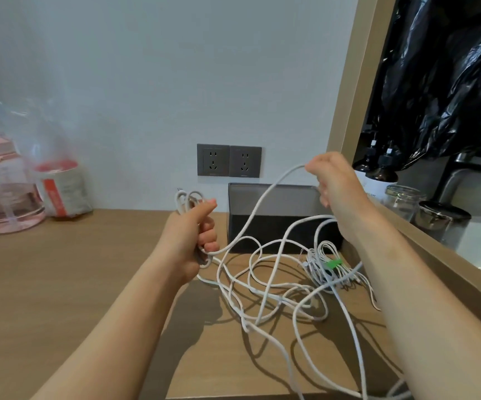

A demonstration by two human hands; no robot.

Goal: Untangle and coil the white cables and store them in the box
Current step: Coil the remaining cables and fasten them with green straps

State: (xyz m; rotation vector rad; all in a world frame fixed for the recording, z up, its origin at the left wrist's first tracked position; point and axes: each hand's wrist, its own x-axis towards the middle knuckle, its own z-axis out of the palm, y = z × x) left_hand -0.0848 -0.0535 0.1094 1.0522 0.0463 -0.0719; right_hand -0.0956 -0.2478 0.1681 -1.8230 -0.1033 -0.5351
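Observation:
A loose tangle of white cable (273,287) sprawls over the wooden table in front of a dark grey open box (273,217) that stands against the wall. My left hand (190,238) grips a small coil of white cable (188,199), its loops sticking up above my fist. From that fist one strand runs up and right to my right hand (331,180), which pinches it above the box. A thinner white cable bundle tied with a green tie (333,264) lies on the table under my right forearm.
Two dark wall sockets (229,160) sit above the box. A pink water bottle (2,186) and a bagged red-lidded jar (60,189) stand at the far left. To the right, past a wooden ledge (435,249), are dark pump bottles (377,174) and glass jars (435,220).

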